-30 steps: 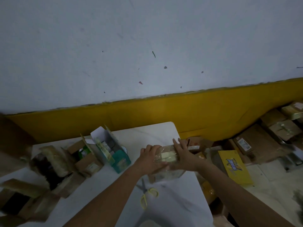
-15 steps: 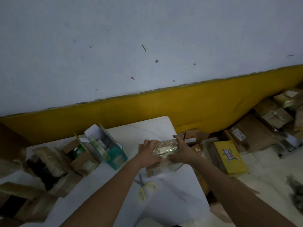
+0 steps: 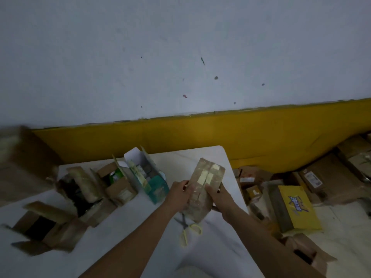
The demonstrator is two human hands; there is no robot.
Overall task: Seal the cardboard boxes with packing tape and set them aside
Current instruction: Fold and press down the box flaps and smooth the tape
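Observation:
A small brown cardboard box (image 3: 207, 177), shiny with clear tape and bearing pale label patches, stands tilted on end above the white table (image 3: 200, 157). My left hand (image 3: 179, 194) grips its left side near the bottom. My right hand (image 3: 217, 195) grips its right side, thumb on the taped face. Yellow-handled scissors (image 3: 188, 229) lie on the table just under the box. No tape roll shows.
Several open cardboard boxes (image 3: 40, 227) and a teal and white carton (image 3: 148, 177) crowd the table's left half. On the floor to the right lie a yellow box (image 3: 297, 207) and brown parcels (image 3: 329, 177). A white and yellow wall stands behind.
The box lay flat under both hands on the table; now both hands have tipped it up on end, its taped face turned toward me.

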